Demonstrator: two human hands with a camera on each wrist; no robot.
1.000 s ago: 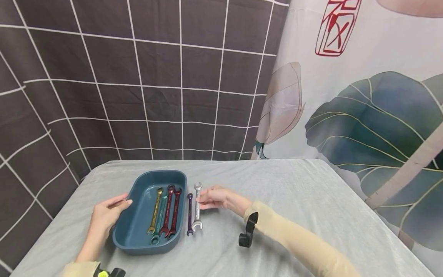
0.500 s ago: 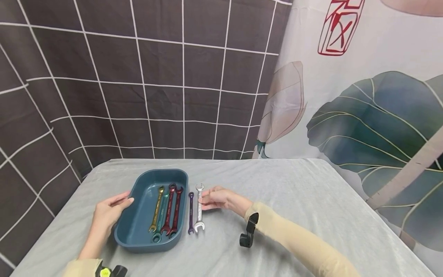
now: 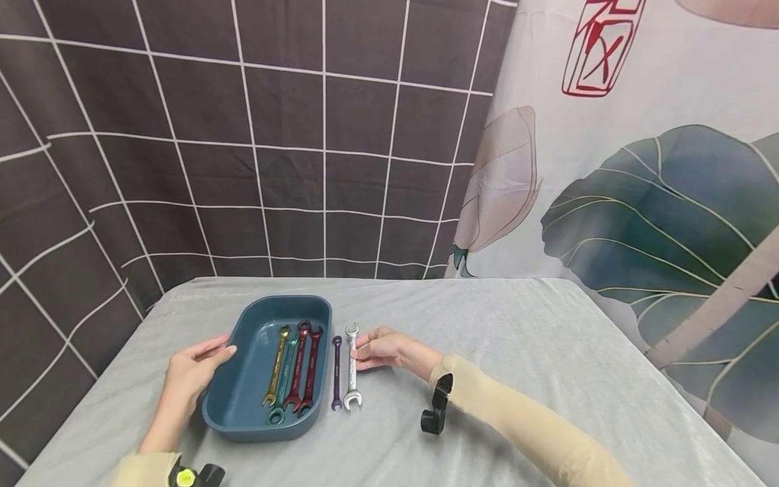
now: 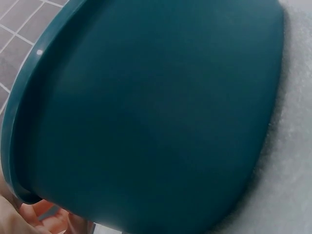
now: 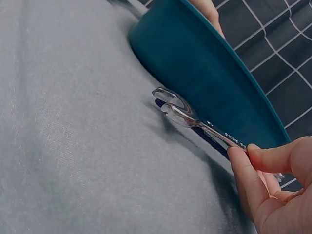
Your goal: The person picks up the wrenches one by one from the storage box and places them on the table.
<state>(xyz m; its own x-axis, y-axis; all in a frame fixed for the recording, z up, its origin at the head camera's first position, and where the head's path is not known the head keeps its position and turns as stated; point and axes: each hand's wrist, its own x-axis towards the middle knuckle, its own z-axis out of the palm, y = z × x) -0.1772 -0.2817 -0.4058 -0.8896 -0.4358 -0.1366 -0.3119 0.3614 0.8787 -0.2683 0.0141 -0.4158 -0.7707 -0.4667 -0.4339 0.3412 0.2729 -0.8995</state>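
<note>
A silver open-end wrench [image 3: 352, 368] is pinched between the thumb and fingers of my right hand [image 3: 383, 348]. Its shaft runs away from me, just right of a thin purple wrench [image 3: 337, 372] on the cloth. In the right wrist view the silver wrench's open end [image 5: 180, 109] overlaps the purple one, close above the table. To the left lies a blue rectangular tub [image 3: 240, 392]. My left hand [image 3: 191, 368] grips its left rim, thumb over the edge. Inside the tub lie a gold wrench [image 3: 276, 365], a green wrench [image 3: 286, 372] and two red wrenches [image 3: 297, 368], roughly side by side.
A grey cloth covers the table [image 3: 487, 325]. Behind it hangs a dark curtain with white grid lines [image 3: 274, 176], beside a white hanging with leaf and flower prints [image 3: 633, 210]. A black camera mount [image 3: 437, 406] sits on my right wrist.
The silver wrench has shifted slightly toward me and away from the purple one, still pinched in my right hand. My left hand stays on the tub's rim. The head view has drifted a little.
</note>
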